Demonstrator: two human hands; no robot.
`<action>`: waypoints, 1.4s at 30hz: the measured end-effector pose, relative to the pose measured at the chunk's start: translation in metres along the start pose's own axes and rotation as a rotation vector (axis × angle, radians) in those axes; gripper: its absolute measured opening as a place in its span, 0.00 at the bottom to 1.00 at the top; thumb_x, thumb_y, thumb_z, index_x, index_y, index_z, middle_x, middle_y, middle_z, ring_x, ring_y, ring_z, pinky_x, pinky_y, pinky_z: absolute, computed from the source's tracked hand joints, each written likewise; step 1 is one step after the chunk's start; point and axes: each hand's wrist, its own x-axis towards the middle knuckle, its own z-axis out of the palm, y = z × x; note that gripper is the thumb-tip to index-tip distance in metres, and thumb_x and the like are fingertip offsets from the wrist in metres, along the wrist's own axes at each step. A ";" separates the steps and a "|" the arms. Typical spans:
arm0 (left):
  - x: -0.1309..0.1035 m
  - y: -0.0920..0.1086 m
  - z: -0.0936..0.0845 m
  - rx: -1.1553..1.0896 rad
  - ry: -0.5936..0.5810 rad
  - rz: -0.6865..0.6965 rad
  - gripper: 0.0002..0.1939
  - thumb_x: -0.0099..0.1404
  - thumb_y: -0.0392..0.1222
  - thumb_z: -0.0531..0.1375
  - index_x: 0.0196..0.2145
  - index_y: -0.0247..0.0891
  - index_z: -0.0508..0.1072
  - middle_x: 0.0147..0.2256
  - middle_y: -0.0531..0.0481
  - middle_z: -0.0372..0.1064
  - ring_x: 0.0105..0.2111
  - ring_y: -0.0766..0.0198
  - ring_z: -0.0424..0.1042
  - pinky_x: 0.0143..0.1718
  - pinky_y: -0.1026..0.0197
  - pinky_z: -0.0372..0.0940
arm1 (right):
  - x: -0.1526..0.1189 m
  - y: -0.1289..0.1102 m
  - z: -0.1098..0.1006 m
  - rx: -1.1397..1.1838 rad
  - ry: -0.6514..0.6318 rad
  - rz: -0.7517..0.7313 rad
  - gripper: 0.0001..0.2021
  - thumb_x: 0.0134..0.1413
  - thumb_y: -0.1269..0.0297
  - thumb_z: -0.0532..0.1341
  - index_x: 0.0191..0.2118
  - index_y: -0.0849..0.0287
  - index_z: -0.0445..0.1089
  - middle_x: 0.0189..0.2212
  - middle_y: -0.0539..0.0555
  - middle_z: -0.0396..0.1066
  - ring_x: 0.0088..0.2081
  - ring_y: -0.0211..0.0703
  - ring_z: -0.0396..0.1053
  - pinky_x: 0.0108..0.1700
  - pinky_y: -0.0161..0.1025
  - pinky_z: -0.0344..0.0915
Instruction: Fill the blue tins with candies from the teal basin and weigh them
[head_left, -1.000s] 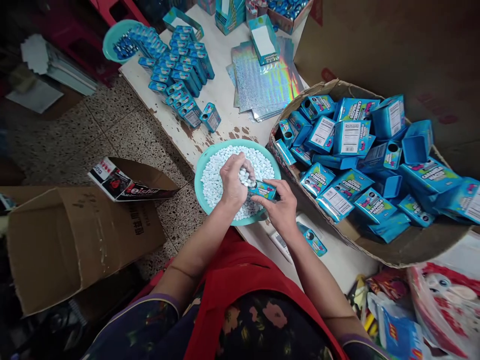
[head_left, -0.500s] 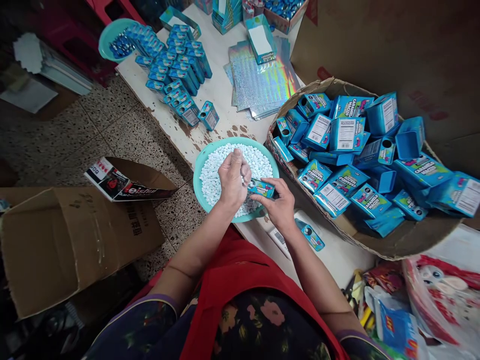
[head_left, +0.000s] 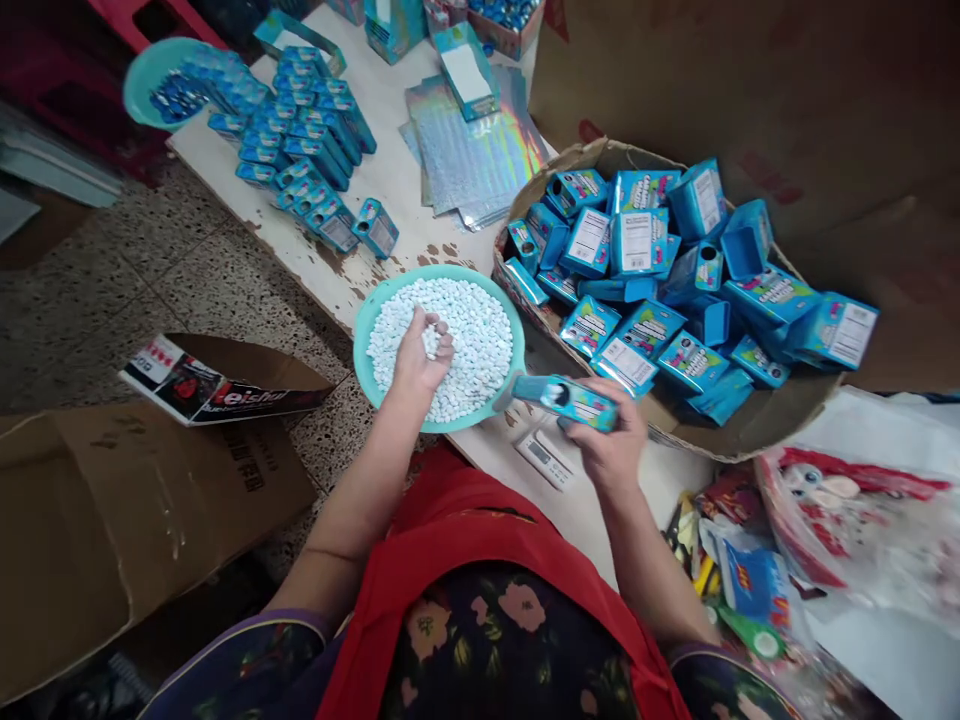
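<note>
Small white candies [head_left: 472,340] fill a turquoise bowl [head_left: 363,345] at the table's front edge. Over its left part, my left hand [head_left: 425,352] is palm up with curled fingers around several white candies. To the right of the bowl, my right hand [head_left: 611,435] grips a blue candy box [head_left: 589,405], its round dark hole showing on the top face. A second blue piece appears alongside that box, toward the bowl; its outline is blurred. A small white scale [head_left: 546,458] lies on the table just below the held box.
A large carton [head_left: 810,405] of blue boxes stands at the right. Rows of blue boxes [head_left: 315,140] are on the table [head_left: 292,235] at upper left, beside holographic sheets [head_left: 472,140]. Bagged items [head_left: 757,580] lie lower right; a cardboard box [head_left: 172,500] stands lower left.
My hands have moved apart. The right one went right and down with the blue box, over the scale; the left opened somewhat over the candies. The whole view has shifted.
</note>
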 end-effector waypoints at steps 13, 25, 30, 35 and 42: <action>0.003 -0.020 0.009 0.092 0.043 -0.071 0.19 0.68 0.51 0.57 0.24 0.39 0.60 0.15 0.59 0.54 0.11 0.76 0.54 0.10 0.72 0.48 | -0.152 0.090 -0.140 -0.489 0.662 0.448 0.28 0.36 0.44 0.69 0.40 0.58 0.66 0.35 0.54 0.69 0.37 0.49 0.71 0.45 0.52 0.69; 0.008 -0.032 -0.007 0.739 0.140 0.595 0.08 0.64 0.38 0.60 0.27 0.38 0.67 0.22 0.55 0.59 0.21 0.70 0.59 0.23 0.67 0.55 | -0.139 0.097 -0.108 -0.777 0.326 0.095 0.35 0.40 0.45 0.70 0.50 0.60 0.62 0.50 0.66 0.64 0.54 0.59 0.62 0.53 0.57 0.62; 0.026 -0.037 -0.024 1.495 0.089 0.888 0.04 0.59 0.34 0.60 0.27 0.39 0.70 0.32 0.48 0.70 0.39 0.56 0.67 0.45 0.56 0.60 | -0.095 0.105 -0.073 -0.676 0.081 0.148 0.24 0.52 0.48 0.64 0.49 0.58 0.66 0.45 0.60 0.70 0.49 0.53 0.67 0.50 0.52 0.64; 0.014 -0.037 -0.027 1.406 0.052 1.031 0.04 0.64 0.38 0.57 0.33 0.39 0.72 0.40 0.43 0.72 0.46 0.54 0.67 0.52 0.53 0.58 | -0.074 0.094 -0.063 -0.595 0.075 0.150 0.21 0.49 0.48 0.66 0.43 0.58 0.69 0.38 0.55 0.72 0.42 0.49 0.69 0.46 0.48 0.66; -0.035 -0.054 0.016 0.617 -0.307 0.349 0.17 0.64 0.55 0.58 0.36 0.38 0.75 0.38 0.45 0.74 0.43 0.58 0.72 0.48 0.57 0.63 | -0.026 0.015 -0.032 -0.498 -0.061 -0.093 0.17 0.48 0.57 0.69 0.44 0.56 0.71 0.36 0.53 0.72 0.38 0.44 0.70 0.42 0.44 0.67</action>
